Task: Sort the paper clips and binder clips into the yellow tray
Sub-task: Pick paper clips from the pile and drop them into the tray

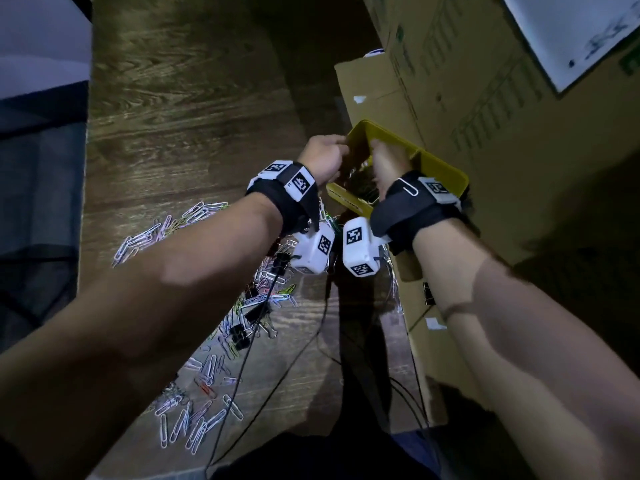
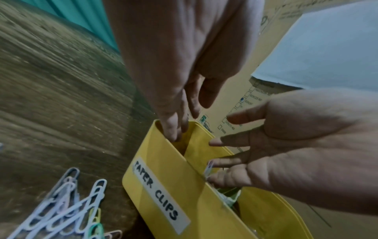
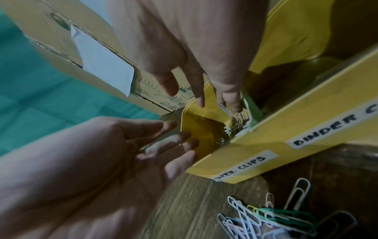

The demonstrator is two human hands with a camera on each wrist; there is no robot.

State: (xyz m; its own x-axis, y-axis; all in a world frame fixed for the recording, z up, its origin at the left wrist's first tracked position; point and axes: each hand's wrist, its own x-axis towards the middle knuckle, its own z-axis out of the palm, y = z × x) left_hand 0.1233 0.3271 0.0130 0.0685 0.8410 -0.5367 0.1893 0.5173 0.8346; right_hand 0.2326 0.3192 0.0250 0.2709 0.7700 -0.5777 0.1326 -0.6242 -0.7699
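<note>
The yellow tray (image 1: 440,168) stands against cardboard boxes, with labels "PAPER CLIPS" (image 2: 155,189) and "BINDER C…" (image 3: 327,129) on its front wall. Both hands hover over the paper clips compartment. My left hand (image 1: 341,147) points straight fingers (image 2: 174,131) down inside its near wall and holds nothing. My right hand (image 1: 377,147) spreads its fingers (image 3: 199,97) over the compartment, and a pale clip (image 3: 222,106) shows at its fingertips. A heap of paper clips (image 3: 231,129) lies in the compartment. Loose coloured paper clips (image 1: 204,375) and black binder clips (image 1: 242,336) are strewn on the table.
Cardboard boxes (image 1: 485,81) wall off the right side behind the tray. Black cables (image 1: 277,393) run across the wooden table (image 1: 190,98) towards me. One paper clip (image 1: 408,188) hangs on my right wrist strap. The table's left edge (image 1: 86,168) borders dark furniture.
</note>
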